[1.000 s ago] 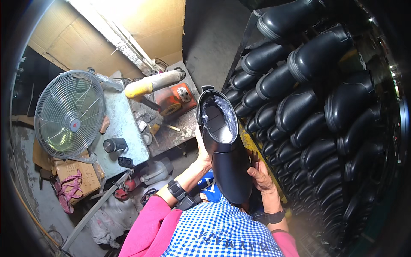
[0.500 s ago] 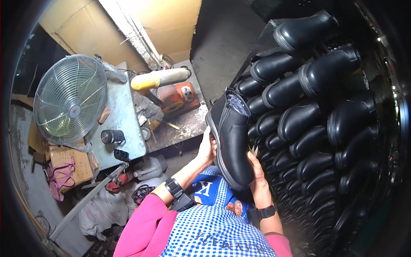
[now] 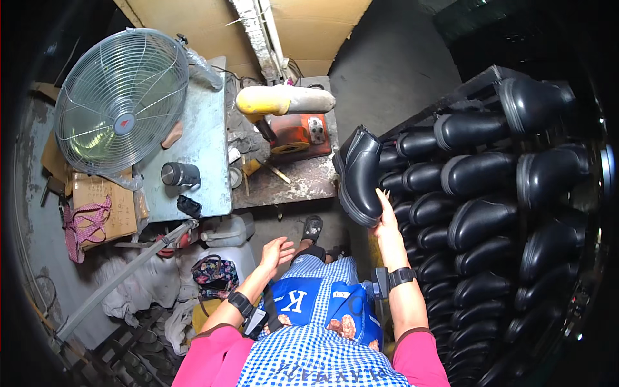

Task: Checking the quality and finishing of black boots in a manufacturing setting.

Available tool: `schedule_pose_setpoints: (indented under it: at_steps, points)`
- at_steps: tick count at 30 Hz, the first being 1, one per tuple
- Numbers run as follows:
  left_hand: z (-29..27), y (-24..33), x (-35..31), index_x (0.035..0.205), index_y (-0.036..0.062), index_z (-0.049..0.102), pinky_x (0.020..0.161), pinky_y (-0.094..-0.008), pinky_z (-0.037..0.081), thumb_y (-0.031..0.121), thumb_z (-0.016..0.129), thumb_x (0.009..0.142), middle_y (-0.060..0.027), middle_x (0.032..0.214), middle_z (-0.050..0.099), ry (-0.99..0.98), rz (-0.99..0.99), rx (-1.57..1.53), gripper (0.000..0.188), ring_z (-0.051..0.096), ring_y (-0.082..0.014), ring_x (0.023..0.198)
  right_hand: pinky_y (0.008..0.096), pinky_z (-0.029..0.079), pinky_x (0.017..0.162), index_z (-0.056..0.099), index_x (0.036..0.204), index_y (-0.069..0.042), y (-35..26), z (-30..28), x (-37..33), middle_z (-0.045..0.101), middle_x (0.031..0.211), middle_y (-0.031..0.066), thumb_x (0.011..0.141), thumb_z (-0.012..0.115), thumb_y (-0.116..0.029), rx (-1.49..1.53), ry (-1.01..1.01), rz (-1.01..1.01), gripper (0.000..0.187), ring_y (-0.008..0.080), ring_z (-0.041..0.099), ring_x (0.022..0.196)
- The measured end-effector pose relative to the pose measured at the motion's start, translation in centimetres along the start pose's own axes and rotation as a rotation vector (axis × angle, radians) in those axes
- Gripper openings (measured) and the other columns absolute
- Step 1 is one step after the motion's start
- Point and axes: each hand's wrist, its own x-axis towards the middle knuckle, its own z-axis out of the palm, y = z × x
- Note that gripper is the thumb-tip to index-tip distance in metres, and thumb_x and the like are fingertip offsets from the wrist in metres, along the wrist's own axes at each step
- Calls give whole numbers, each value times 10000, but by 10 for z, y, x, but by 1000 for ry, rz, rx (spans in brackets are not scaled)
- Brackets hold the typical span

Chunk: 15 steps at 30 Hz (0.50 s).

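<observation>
Gripping a black boot point(image 3: 362, 182) near its toe, the right hand point(image 3: 387, 226) is closed around the lower front of it, with the shaft pointing away from the person and the sole turned toward the left. The boot is up in the air, just left of the rows of black boots point(image 3: 482, 175) on the right; whether it touches the nearest of them I cannot tell. A small pale pointed tip shows beside the right thumb, too small to name. The left hand point(image 3: 276, 253) holds nothing, its fingers loosely spread, well apart from the boot and above the blue checked apron point(image 3: 303, 351). Beyond it stands a worktable point(image 3: 293, 187) with an orange machine point(image 3: 300, 132) under a yellow and grey pipe point(image 3: 284, 100). Farther left, a pale blue table point(image 3: 206, 145) bears a dark mug point(image 3: 180, 174), and a large wire-caged fan point(image 3: 122, 97) stands beside it.
</observation>
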Motion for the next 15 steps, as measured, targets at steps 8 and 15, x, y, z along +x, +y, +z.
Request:
schedule_pose_setpoints:
  at_steps: [8, 15]
  points:
    - [-40, -20, 7, 1155, 16, 431, 687, -293, 505, 230, 347, 895, -125, 1035, 566, 129, 1, -2, 346, 592, -211, 850, 344, 522, 687, 612, 890, -69, -8, 31, 57, 640, 832, 68, 742, 642, -292, -22, 15, 31, 269, 188, 623, 731]
    - [-40, -28, 8, 1152, 15, 433, 683, -292, 507, 198, 355, 889, -127, 1017, 573, 146, -12, -13, 329, 595, -211, 840, 309, 537, 631, 614, 873, -67, -13, 49, 75, 643, 815, 66, 741, 644, -279, -37, -27, 54, 251, 172, 628, 694]
